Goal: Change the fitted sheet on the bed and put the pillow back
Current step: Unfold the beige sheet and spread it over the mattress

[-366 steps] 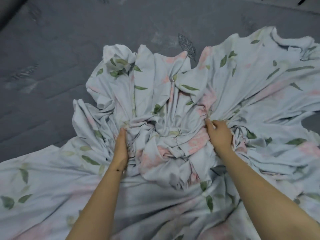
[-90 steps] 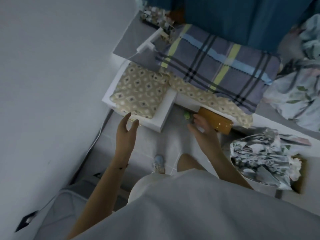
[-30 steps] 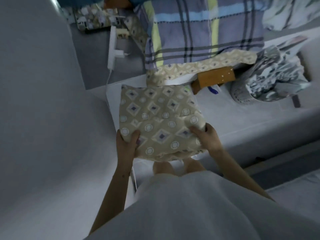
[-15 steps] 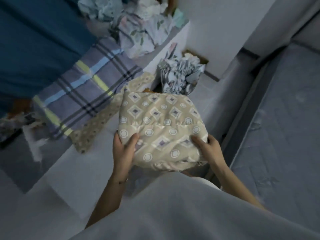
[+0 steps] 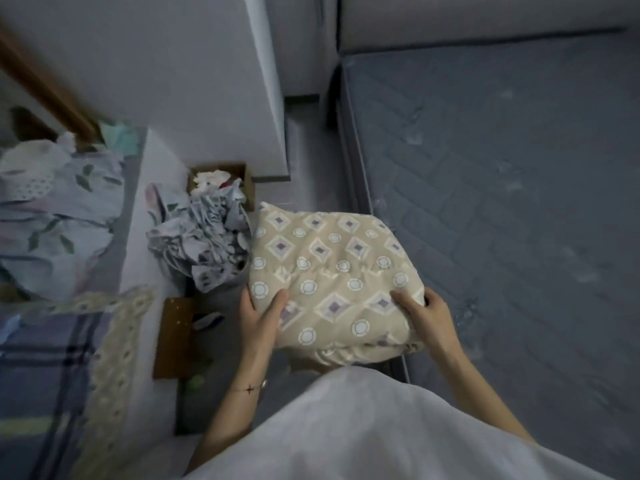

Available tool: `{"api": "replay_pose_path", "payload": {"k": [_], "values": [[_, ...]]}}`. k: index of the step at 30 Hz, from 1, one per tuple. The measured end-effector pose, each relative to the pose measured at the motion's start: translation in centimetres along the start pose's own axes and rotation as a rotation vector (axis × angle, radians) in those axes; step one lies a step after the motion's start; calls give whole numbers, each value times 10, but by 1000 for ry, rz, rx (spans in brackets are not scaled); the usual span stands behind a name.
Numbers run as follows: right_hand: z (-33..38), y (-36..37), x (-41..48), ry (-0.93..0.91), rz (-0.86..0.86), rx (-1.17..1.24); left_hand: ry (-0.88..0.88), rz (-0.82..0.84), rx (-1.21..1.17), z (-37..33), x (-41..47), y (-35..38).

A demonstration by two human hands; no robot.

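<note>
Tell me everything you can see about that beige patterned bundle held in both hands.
The folded sheet is a thick, soft-looking beige cloth bundle printed with purple-centred diamonds and white rings. Folded roughly square, its layered edges show at the near side. The left hand and right hand grip its two near corners, thumbs on top, holding it in the air beside the bare grey mattress.

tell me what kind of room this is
Most likely a bedroom mid bed-change: a bare grey mattress on the right, a folded beige patterned sheet held in both hands, and crumpled floral bedding piled on the left.
</note>
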State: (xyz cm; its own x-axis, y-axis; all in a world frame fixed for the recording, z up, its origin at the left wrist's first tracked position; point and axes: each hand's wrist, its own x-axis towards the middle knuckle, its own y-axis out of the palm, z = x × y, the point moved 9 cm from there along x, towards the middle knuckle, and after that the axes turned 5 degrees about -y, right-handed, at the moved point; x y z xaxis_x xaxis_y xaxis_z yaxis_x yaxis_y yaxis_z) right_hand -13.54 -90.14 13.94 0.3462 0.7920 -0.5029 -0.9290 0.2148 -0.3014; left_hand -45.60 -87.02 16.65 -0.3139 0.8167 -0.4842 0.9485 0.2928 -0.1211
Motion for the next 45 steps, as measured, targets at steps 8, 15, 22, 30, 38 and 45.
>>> {"api": "replay_pose_path", "payload": {"k": [8, 15, 22, 30, 38, 45], "values": [[26, -15, 94, 183, -290, 186, -8, 333, 262, -67, 160, 143], [90, -37, 164, 218, -600, 330, 69, 625, 454, -153, 267, 282], [114, -88, 249, 255, -832, 496, 541, 800, 997, -211, 320, 444], [163, -127, 344, 235, -949, 455, 835, 730, 1058, -296, 358, 566], [162, -133, 400, 449, -897, 290, 275, 1056, 583, -309, 376, 630], [223, -117, 457, 293, -832, 738, 310, 1466, 799, -276, 340, 645]]}}
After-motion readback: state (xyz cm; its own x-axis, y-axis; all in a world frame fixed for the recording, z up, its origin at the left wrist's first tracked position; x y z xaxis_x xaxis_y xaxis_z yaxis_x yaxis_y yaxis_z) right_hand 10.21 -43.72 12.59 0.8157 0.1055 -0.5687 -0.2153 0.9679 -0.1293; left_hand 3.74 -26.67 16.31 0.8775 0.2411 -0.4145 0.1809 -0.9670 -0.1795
